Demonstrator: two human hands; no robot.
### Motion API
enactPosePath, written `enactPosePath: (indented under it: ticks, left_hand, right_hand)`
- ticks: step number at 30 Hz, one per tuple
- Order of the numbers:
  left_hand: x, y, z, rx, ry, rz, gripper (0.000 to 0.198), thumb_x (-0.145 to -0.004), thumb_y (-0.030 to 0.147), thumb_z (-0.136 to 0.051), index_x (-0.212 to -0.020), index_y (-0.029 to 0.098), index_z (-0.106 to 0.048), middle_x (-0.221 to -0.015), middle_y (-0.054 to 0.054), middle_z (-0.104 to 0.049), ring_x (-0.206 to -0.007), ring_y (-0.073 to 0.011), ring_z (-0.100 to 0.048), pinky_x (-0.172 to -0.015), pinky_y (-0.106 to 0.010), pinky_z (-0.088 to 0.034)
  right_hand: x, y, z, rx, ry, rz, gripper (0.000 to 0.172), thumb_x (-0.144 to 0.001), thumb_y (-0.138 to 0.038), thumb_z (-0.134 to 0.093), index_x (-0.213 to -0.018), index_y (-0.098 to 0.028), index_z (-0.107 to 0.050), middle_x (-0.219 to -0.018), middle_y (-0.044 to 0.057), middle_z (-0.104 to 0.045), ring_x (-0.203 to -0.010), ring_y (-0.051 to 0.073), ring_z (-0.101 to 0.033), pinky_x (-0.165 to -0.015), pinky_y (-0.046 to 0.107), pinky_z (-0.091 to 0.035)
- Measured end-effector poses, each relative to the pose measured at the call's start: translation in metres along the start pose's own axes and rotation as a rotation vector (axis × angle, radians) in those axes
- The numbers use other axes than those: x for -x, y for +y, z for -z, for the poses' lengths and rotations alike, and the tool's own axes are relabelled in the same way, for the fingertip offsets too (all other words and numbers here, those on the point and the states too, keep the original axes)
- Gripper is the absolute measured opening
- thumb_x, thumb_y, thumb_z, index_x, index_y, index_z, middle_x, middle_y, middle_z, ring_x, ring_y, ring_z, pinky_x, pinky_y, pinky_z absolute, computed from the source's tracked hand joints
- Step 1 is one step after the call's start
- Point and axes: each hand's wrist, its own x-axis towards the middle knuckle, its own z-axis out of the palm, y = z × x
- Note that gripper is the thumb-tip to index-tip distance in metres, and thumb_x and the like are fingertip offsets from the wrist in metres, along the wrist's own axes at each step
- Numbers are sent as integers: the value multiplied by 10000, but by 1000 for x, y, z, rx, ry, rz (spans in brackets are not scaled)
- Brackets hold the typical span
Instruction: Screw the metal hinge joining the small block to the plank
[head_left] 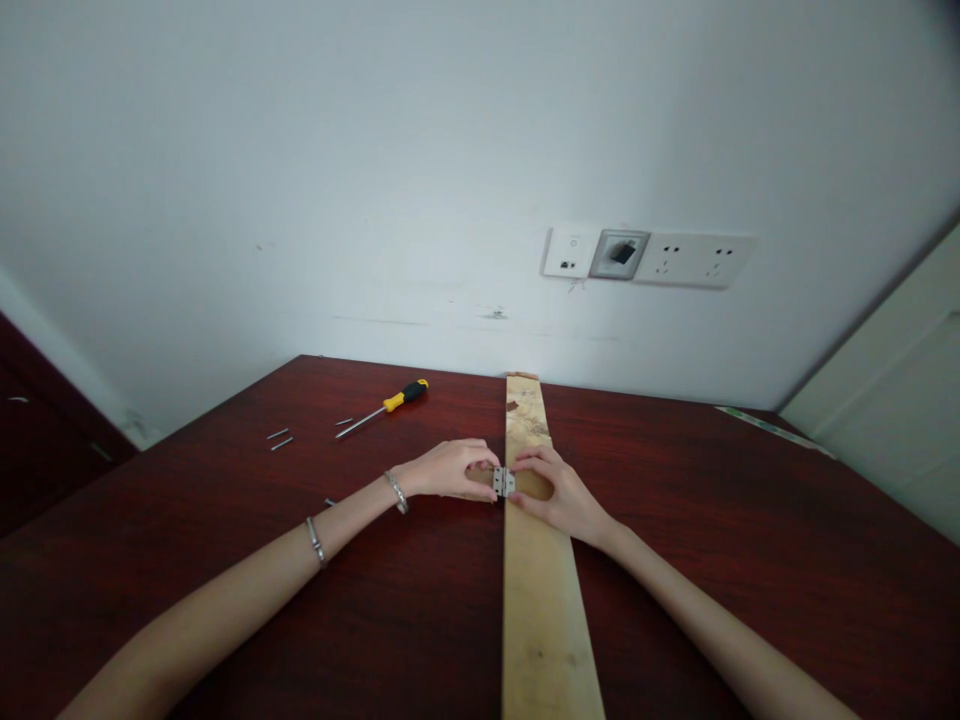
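A small metal hinge (503, 482) lies at the left edge of a long wooden board (544, 610), one leaf over the wood and the other jutting out past it. My left hand (454, 468) pinches the outer leaf between thumb and fingers. From the other side, my right hand (559, 495) grips the leaf over the board, with thumb and fingertips at its edges and the palm above the wood. The board runs from the near edge of view up to the wall.
On the dark red table (375, 610), a screwdriver (386, 408) with a yellow and black handle lies left of the board. Several screws (279, 440) are scattered near it. A flat strip (776, 432) rests at the far right. Sockets (694, 260) sit on the wall (337, 180) behind.
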Motion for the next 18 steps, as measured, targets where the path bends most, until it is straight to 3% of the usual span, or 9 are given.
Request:
enactPosePath:
  ticks: [18]
  left_hand:
    - [1,4,-2,-8,-11,24,420,-774,485,-700,-1081,208,-623,-983,-23,-570,-883,-175,-571,-758,-241,-429]
  right_hand:
    - [0,-3,0,-16,26,10,244,-748,-286,-695,-978,-213,-655,-1074,73,-604,-1049,230,-574,-969,409,-457]
